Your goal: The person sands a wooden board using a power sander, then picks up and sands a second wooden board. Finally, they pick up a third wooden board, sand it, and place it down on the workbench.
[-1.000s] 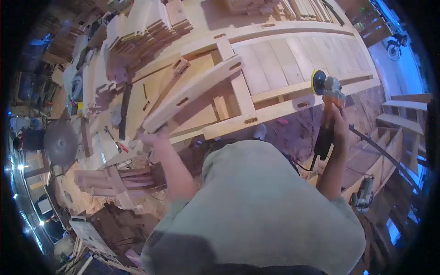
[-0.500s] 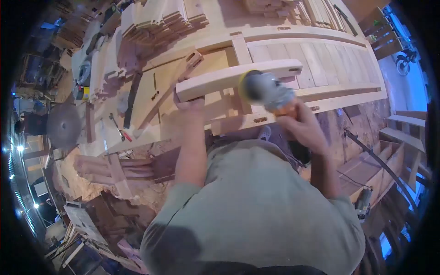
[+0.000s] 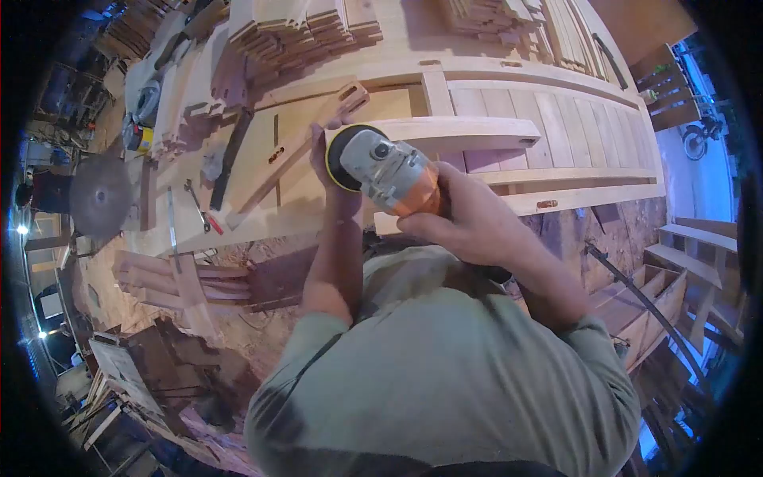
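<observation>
My right hand (image 3: 465, 211) is wrapped round the orange rear body of a grey power tool (image 3: 385, 171) with a yellow-edged round pad. The pad sits over the near left end of a pale wooden beam (image 3: 477, 133), which has a slot at its right end. Partly behind the pad, my left hand (image 3: 327, 155) holds that left end of the beam; its fingertips show beyond the pad. Under the beam lies a framed wooden panel (image 3: 556, 119). A slotted diagonal wooden piece (image 3: 306, 151) lies just left of my left hand.
Stacked boards (image 3: 298, 36) stand at the back left. Pliers with red handles (image 3: 213, 224) and a dark metal bar (image 3: 230, 163) lie on the left of the bench. A large round blade (image 3: 99, 195) is farther left. Wooden pieces (image 3: 183, 282) lie below the bench edge.
The power tool and my right hand have moved left along the beam, from its middle to its left end. The camera view has shifted slightly.
</observation>
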Tool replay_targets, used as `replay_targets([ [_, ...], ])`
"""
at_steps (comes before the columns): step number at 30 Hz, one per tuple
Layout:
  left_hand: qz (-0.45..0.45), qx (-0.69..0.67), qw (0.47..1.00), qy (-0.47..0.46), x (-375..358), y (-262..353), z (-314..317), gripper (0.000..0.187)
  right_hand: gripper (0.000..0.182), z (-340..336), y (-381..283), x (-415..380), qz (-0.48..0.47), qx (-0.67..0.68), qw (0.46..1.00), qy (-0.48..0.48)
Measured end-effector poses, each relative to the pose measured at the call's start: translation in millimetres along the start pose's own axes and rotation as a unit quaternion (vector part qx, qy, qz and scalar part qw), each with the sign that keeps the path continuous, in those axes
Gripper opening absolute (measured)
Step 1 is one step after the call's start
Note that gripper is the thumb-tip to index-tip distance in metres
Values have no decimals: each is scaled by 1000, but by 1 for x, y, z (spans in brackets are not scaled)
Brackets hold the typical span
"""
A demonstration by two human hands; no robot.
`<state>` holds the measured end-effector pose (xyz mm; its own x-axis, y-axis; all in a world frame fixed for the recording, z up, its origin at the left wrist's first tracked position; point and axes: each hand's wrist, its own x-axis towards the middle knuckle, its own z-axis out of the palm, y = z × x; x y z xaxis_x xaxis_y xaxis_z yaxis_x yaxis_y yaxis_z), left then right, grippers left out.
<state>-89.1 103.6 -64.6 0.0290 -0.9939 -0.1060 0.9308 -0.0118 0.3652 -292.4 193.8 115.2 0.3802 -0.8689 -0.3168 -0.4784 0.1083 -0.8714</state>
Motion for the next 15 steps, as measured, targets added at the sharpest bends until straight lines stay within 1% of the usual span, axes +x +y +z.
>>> replay_targets([
  [2,-41,-52,997,-42,6,1,-7,45,55,1,-3,3,1,-12,1000,-1],
  [3,-44,-52,997,-42,4,1,-3,45,54,-2,-11,3,14,-35,999,-9],
  [5,-3,16,999,-36,-2,2,7,45,54,-4,-12,0,27,-55,998,-16],
  [6,-4,18,999,-36,-1,-5,5,45,53,-5,-6,-3,23,-34,999,7],
  [7,142,65,985,-76,2,-15,2,44,52,-7,0,-6,19,-14,999,30],
  [8,283,112,946,-115,4,-23,-2,44,52,-9,11,-7,20,-12,999,32],
  [9,279,111,947,-116,6,-20,-7,44,53,-12,24,-10,1,-3,997,74],
  [10,171,65,979,-90,7,-9,-15,42,56,-16,33,-14,-16,5,993,117],
  [11,57,16,996,-63,8,-1,-21,41,56,-23,32,-19,-9,4,992,125],
  [12,-41,-138,988,-57,9,2,-20,37,53,-35,29,-25,44,57,992,106],
  [13,-38,-142,988,-48,12,3,-25,35,50,-48,30,-31,97,111,985,91],
  [14,-36,-146,988,-38,14,2,-29,33,45,-51,56,-34,68,60,985,144],
  [15,-53,-151,986,-43,12,-1,-27,33,45,-57,72,-38,76,59,982,160],
])
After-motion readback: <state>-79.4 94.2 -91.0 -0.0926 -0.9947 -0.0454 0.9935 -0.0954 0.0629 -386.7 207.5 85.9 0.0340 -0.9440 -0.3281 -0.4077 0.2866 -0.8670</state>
